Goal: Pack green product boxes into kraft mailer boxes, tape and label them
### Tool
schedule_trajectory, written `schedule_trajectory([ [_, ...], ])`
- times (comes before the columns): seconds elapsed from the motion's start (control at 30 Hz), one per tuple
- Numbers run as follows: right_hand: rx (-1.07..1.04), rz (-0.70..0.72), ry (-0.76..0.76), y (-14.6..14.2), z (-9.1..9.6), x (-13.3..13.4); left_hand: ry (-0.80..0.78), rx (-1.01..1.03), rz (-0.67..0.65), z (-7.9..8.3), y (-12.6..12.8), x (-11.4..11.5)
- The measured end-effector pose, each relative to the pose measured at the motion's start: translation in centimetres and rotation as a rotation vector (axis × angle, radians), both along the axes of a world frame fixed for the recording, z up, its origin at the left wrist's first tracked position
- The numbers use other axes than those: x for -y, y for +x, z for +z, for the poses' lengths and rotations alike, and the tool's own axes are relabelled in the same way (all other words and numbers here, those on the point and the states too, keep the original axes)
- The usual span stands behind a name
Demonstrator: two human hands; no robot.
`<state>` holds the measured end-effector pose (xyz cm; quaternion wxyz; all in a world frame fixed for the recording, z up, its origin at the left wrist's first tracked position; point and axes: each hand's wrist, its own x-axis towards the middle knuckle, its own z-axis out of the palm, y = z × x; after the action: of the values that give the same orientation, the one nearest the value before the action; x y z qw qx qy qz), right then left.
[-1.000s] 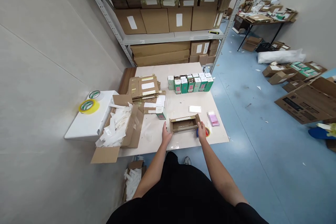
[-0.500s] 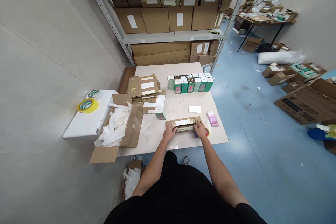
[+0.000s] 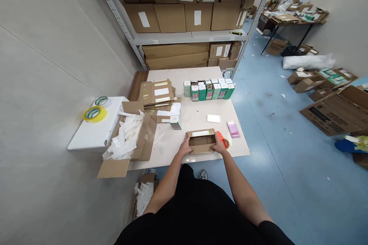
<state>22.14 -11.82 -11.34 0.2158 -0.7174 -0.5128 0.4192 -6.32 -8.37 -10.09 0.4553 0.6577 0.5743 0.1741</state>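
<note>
A small cardboard box (image 3: 202, 149) stands at the table's front edge, its top unfolded and its inside showing bare cardboard. My left hand (image 3: 186, 146) grips its left end, with the thumb at the near wall. At the opposite end my right hand (image 3: 219, 145) is closed on the box in the same way. An orange-red tape dispenser (image 3: 223, 140) lies just beyond my right hand, partly covered by it. Behind the box is a small white card or box (image 3: 213, 118). A pink, blurred item (image 3: 233, 129) lies to the right.
Several green-and-white boxes (image 3: 209, 92) form rows at the back; a single one (image 3: 175, 122) stands nearer. Flattened cartons (image 3: 156, 93) are stacked at left, beside an open carton of white strips (image 3: 126, 138). Yellow tape (image 3: 94, 114) rests on a white surface. A shelf rack (image 3: 189, 37) stands behind.
The cardboard box has gone from flattened to opened out, its inside now visible. My hands have shifted to its ends, and more of the tape dispenser shows.
</note>
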Motion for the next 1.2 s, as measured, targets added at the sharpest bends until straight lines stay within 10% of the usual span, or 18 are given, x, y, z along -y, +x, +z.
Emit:
schedule_trajectory([
  [0.17, 0.126, 0.01, -0.007, -1.6, -0.6, -0.6, 0.15, -0.152, 0.218, -1.0, 2.0, 2.4],
  [0.43, 0.217, 0.045, -0.068, -1.6, 0.3, -1.3, 0.107, -0.226, 0.088, -2.6, 2.8, 2.8],
  [1.2, 0.517, 0.128, 0.271, -4.0, 6.4, -3.7, 0.547, -0.144, 0.131, 1.7, -0.5, 6.4],
])
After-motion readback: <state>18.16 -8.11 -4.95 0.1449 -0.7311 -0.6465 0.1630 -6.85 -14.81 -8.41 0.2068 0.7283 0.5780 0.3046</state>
